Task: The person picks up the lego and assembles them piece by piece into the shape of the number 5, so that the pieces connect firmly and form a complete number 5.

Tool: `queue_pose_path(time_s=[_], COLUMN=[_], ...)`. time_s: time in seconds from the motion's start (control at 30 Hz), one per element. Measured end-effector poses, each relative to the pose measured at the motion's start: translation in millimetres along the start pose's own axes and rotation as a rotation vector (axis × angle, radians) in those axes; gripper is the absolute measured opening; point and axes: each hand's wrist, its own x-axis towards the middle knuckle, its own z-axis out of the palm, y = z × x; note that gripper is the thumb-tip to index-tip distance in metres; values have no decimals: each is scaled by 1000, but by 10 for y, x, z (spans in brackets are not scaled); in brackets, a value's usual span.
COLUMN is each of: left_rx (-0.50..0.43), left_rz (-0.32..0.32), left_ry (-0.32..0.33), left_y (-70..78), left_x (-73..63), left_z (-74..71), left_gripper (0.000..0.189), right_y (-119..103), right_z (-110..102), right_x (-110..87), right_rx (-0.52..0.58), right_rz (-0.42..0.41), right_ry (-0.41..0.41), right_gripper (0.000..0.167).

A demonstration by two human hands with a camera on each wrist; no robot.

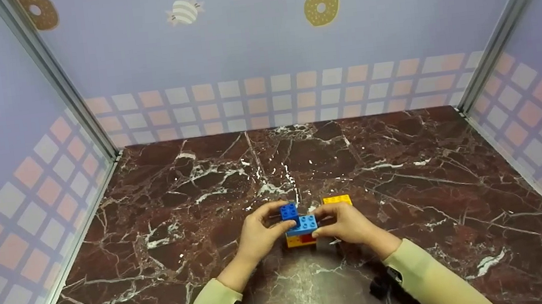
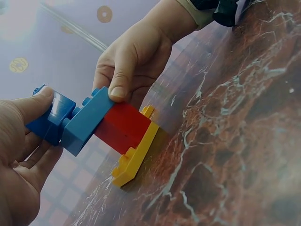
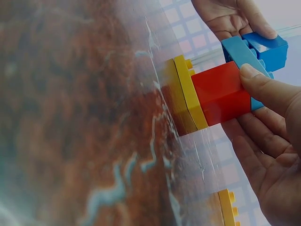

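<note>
A small stack stands on the marbled table: a flat yellow brick [image 2: 137, 161] at the bottom, a red brick [image 2: 122, 126] on it, then a light blue brick [image 1: 306, 224] jutting to the left. At the light blue brick's left end is a dark blue brick [image 1: 288, 211], pinched between thumb and fingers of my left hand [image 1: 258, 236]; whether it is fully seated on the studs I cannot tell. My right hand [image 1: 349, 223] grips the light blue brick's right end, its thumb lying along the side near the red brick.
A second yellow brick [image 1: 336, 199] lies on the table [image 1: 409, 197] just beyond my right hand. Patterned panels [image 1: 258, 36] wall in the table at the back and both sides.
</note>
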Motion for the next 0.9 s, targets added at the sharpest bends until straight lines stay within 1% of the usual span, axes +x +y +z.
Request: queue_pose_path(time_s=[0.13,0.37,0.47,0.6,0.83,0.9], left_rx=[14,110,139,181,270,288], left_rz=[7,68,79,112,190,198], left_ry=[-1,5,7,8,26,31], left_y=[23,37,46,48,11,17], left_x=[-13,-36,-46,-56,-48,-51], left_z=[17,25,29,26,19,18], left_gripper=[43,44,45,45,42,42], right_y=[1,20,23,20,24,24], right_z=[-1,-1,-1,0,-9,-8], right_x=[-3,6,7,5,9,12], right_rx=[-6,-9,-18,-30,-9,-9], right_rz=[-5,-8,-7,-1,-1,0], right_ry=[5,2,1,2,-3,-1], right_gripper=[36,35,35,36,37,37])
